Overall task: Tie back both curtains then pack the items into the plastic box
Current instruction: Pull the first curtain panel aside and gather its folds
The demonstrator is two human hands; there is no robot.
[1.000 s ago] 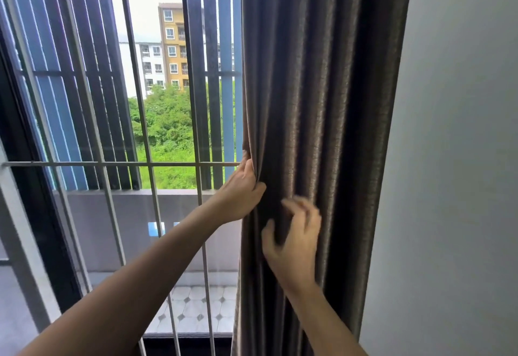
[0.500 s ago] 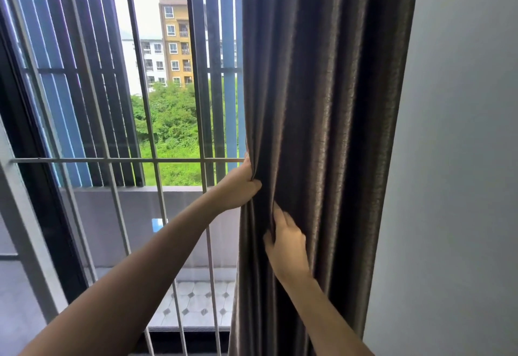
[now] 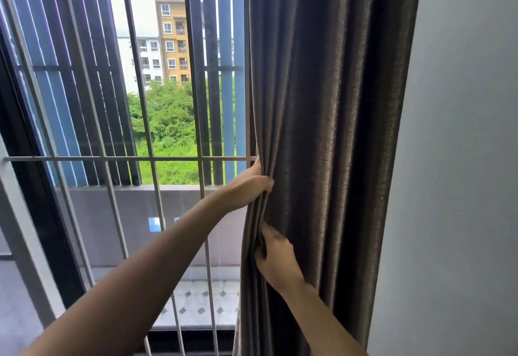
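Left hand (image 3: 253, 184) gripped the dark brown pleated fabric curtain's (image 3: 330, 120) window-side edge; right hand (image 3: 276, 261) pinched its folds just below.

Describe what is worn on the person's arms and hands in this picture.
Nothing is worn that shows. The left hand and right hand have no gloves, and neither wrist carries a watch or band. The left forearm and right forearm are bare, with no sleeve in view.
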